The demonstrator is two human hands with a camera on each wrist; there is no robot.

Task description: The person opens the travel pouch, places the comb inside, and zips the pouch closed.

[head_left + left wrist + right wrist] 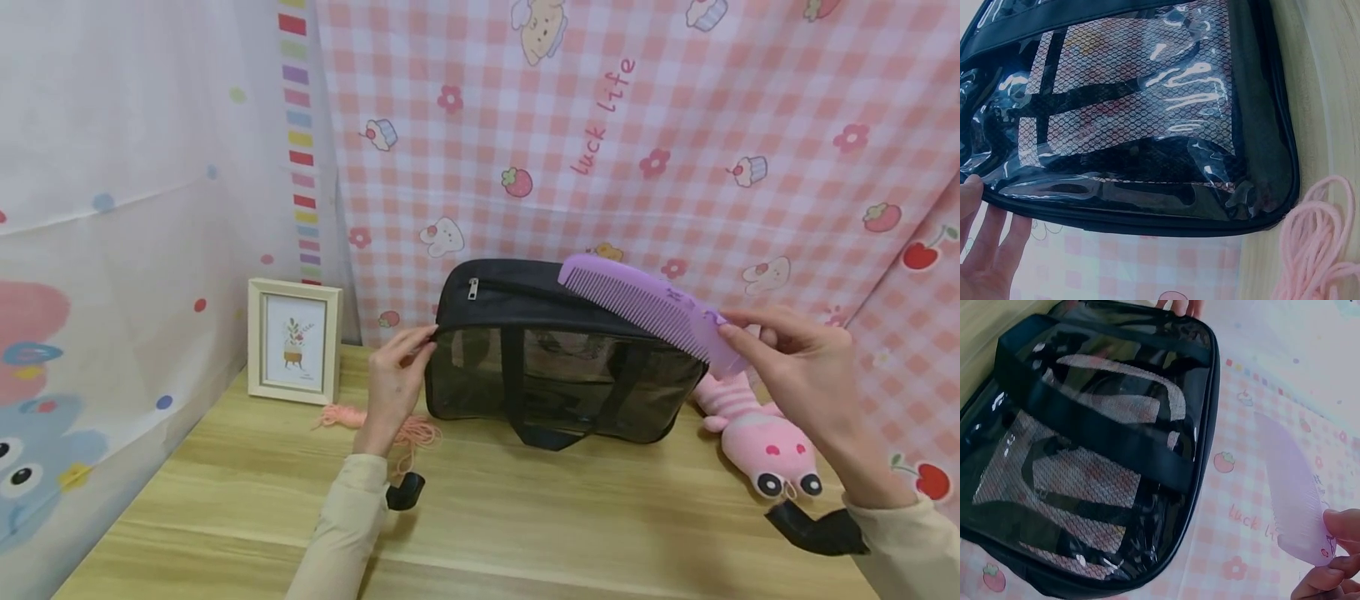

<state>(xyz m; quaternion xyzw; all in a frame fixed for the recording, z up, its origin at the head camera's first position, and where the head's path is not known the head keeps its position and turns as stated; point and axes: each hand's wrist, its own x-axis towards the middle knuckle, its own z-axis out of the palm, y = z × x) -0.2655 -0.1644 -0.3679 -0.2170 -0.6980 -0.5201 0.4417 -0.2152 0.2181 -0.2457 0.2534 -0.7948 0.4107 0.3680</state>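
A see-through black zip bag [480, 367] stands on the table, its silver zipper pull [473, 289] at the left of the top. My left hand [397, 367] pinches the bag's left edge between thumb and fingers; the left wrist view shows those fingers [1011, 244] at the rim. In my right hand [802, 358] is a purple comb [637, 292], pinched by its handle end and held above the bag's right side, teeth facing down and left. The right wrist view shows the comb [1291, 487] apart from the bag [1210, 425]. Mesh shows through the clear wall.
A framed picture [255, 342] stands at the back left. Pink cord [416, 431] lies bundled beside my left wrist. At the right, a pink plush toy [765, 442] lies under my right forearm. A checked cloth [480, 125] hangs behind the wooden table [525, 517].
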